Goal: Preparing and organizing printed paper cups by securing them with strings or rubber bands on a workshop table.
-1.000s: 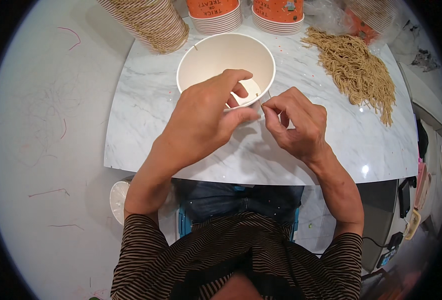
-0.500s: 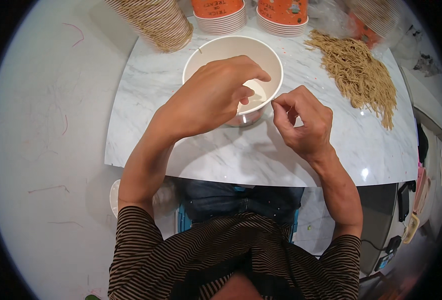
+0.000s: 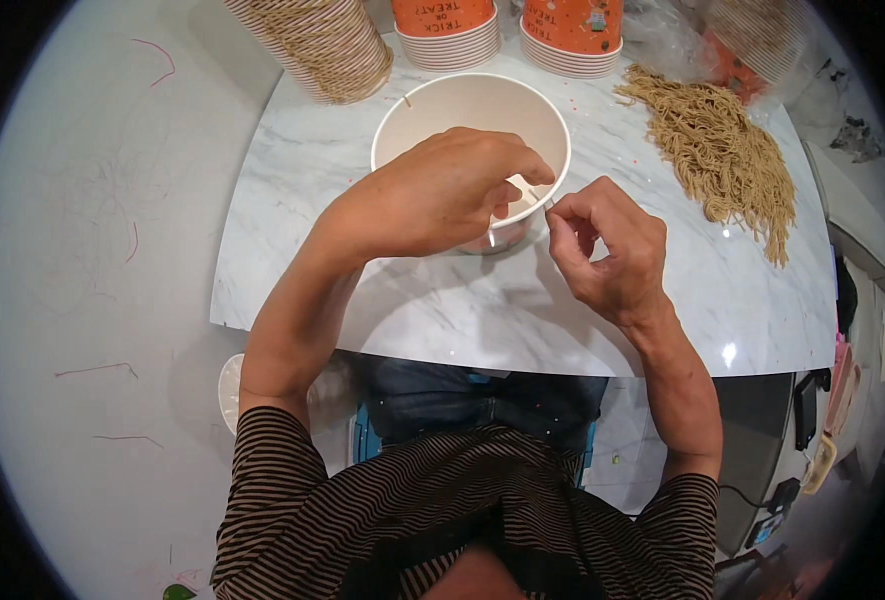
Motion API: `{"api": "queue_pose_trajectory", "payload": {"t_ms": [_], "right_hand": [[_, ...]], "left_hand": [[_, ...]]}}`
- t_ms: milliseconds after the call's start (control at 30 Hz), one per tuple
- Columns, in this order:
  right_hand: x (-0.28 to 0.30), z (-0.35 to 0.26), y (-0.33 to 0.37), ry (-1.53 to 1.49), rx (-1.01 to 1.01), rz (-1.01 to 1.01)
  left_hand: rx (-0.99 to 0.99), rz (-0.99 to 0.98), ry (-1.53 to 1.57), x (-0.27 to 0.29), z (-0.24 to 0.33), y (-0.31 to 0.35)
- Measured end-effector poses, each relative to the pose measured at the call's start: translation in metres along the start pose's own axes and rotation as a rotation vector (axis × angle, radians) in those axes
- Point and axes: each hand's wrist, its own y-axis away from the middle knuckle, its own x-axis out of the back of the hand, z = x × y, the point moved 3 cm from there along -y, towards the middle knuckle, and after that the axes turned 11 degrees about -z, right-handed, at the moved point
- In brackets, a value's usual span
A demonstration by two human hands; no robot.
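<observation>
A white paper bucket (image 3: pixel 393 130) stands upright on the marble-patterned table in front of me. My left hand (image 3: pixel 443 190) reaches over its near rim from the left, thumb and index finger curved apart inside the opening; its other fingers are mostly hidden. Just outside the right rim, my right hand (image 3: pixel 613 245) pinches thumb and index finger together on a thin cord (image 3: pixel 550 203), little of which shows. A short cord end (image 3: pixel 409 100) sticks out inside the rim at the far left.
Tan cords (image 3: pixel 723 160) lie heaped at the right. Along the back stand a leaning stack of buckets with cords (image 3: pixel 328 50), two stacks of orange buckets (image 3: pixel 450 35) (image 3: pixel 573 40) and clear plastic bags (image 3: pixel 653 40). The table's curved front edge is close to my lap.
My left hand has shifted right and slightly down, bringing its fingertips closer to the right rim. My right hand keeps its pinch there. The view has shifted slightly.
</observation>
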Motion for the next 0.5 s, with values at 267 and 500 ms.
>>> {"api": "queue_pose_trajectory", "payload": {"t_ms": [267,500], "right_hand": [[-0.0006,0.002,-0.0011,-0.001,0.001,-0.005],[-0.0002,-0.0001,-0.0013,0.006,0.008,-0.035]], "left_hand": [[-0.019,-0.031,0.014,0.0013,-0.003,-0.0018],[0.095,-0.04,0.046,0.0037,0.005,-0.0053]]}}
